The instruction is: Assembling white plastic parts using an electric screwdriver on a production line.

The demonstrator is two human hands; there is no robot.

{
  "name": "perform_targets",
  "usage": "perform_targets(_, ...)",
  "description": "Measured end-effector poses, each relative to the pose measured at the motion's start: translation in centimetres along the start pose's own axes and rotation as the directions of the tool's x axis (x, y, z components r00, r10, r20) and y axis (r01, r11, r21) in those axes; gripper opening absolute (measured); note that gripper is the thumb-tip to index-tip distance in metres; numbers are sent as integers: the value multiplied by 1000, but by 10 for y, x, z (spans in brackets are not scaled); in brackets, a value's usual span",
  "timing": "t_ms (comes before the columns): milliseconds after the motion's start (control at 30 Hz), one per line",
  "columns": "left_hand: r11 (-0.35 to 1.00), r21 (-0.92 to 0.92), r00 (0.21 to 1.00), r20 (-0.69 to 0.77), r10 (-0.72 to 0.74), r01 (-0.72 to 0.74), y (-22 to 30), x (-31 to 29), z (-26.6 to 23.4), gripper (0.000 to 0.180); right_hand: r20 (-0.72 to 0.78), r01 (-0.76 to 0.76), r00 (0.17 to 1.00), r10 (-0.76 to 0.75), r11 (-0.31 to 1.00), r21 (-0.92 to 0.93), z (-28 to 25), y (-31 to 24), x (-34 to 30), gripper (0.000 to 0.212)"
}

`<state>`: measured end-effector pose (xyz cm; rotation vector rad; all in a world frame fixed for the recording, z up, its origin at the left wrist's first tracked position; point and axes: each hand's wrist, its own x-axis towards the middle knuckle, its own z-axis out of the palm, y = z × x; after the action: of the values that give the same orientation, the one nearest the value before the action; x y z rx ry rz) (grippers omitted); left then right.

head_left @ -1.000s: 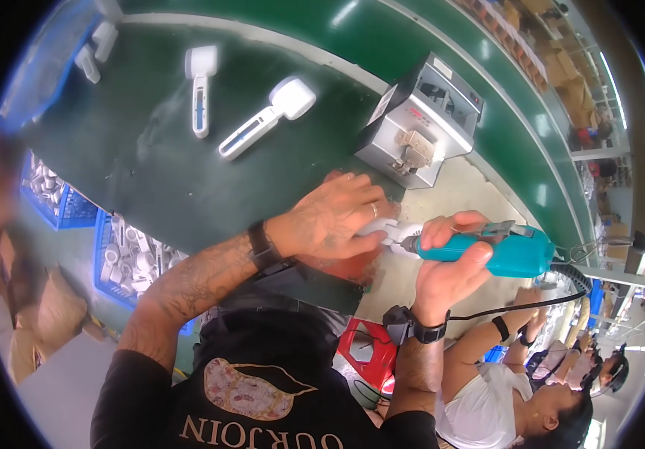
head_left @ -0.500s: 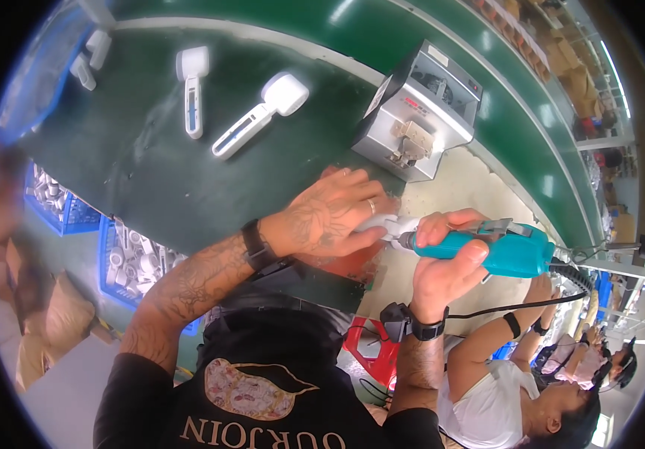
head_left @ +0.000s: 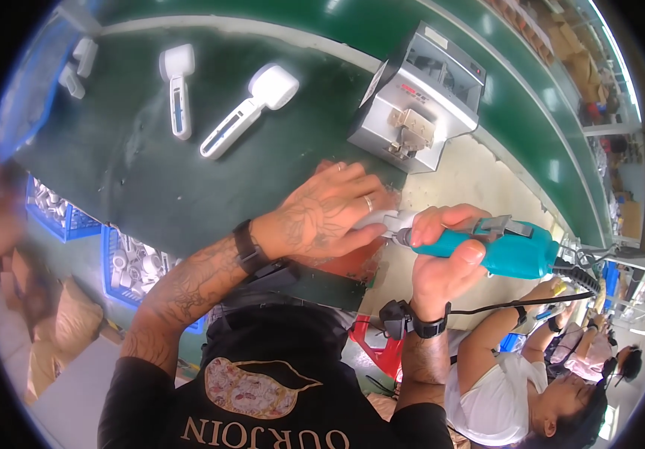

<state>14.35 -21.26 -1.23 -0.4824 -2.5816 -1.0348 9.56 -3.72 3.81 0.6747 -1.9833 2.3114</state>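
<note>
One white, partly hidden plastic piece (head_left: pixel 397 221) lay between the left hand (head_left: pixel 326 213), which pinched it, and the right hand (head_left: pixel 442 272), wrapped around a teal, cylindrical, corded tool (head_left: pixel 518 251) pointing at it.

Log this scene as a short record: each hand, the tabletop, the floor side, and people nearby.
Left hand: holding a white part, partly hidden
Right hand: gripping a teal corded tool, tip pointed at that part
Green tabletop: two white long-handled pieces, lying apart
Machine: gray, boxy, beyond the hands
Floor, left: blue baskets of white and gray parts
Nearby: co-worker in white, right side
</note>
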Motion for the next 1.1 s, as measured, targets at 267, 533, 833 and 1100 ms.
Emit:
perform_targets(267,1000,9,992,121,-21,20,2,4,-3,38,27,13,1000,-16,993,113,-1,6,-1,56)
perform_targets(533,994,48,993,76,89,-93,6,1,-10,35,-95,-21,995,30,995,98,4,0,-11,57)
perform_targets(833,992,115,981,-192,-35,58,6,-55,-48,45,-195,107,980,-48,946,305,-15,-61,-42,63)
perform_targets(1100,789,451,876,-430,-218,417,-64,-58,-70,45,-150,-100,977,155,942,320,-30,-48,-54,69)
